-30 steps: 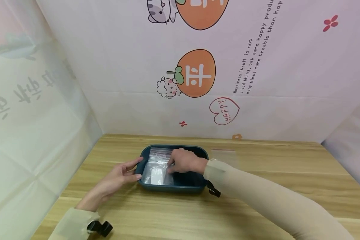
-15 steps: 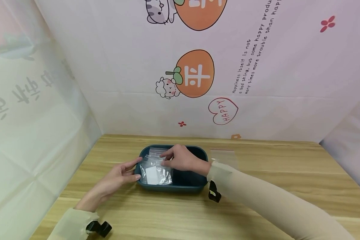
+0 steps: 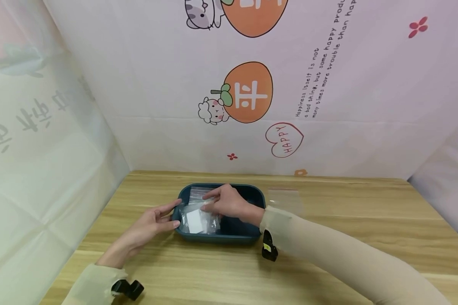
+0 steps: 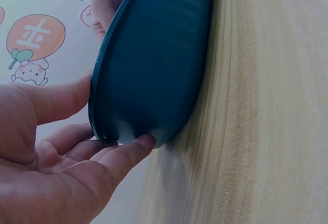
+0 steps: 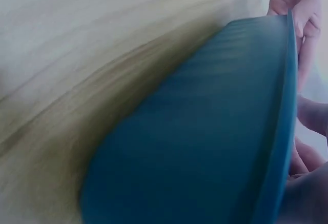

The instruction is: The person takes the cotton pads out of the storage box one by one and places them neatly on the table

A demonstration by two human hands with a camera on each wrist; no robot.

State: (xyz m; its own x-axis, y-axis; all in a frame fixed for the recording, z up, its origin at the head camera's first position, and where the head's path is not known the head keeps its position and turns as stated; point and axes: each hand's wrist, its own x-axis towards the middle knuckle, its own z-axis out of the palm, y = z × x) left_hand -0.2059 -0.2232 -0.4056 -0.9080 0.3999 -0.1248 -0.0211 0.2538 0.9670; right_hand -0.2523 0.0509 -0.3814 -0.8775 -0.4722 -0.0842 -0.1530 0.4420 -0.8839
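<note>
a right hand (image 3: 229, 203), grip unclear, has shifted left over a clear bag (image 3: 203, 221), apparently worked loose, inside a box (image 3: 221, 239) near the back edge of the worktop (image 3: 229, 271); a spread-fingered left hand (image 3: 150, 222) touches the box.

Bags (image 3: 195, 220) lie in the left part of the bin (image 3: 221, 239) on the tabletop (image 3: 198, 271), with another bag (image 3: 286, 199) to the bin's right and a backdrop (image 3: 168, 144) behind.

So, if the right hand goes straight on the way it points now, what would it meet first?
The right hand would probably meet the clear plastic bags in the blue tray first; depth is unclear, so it may be touching them now.
</note>
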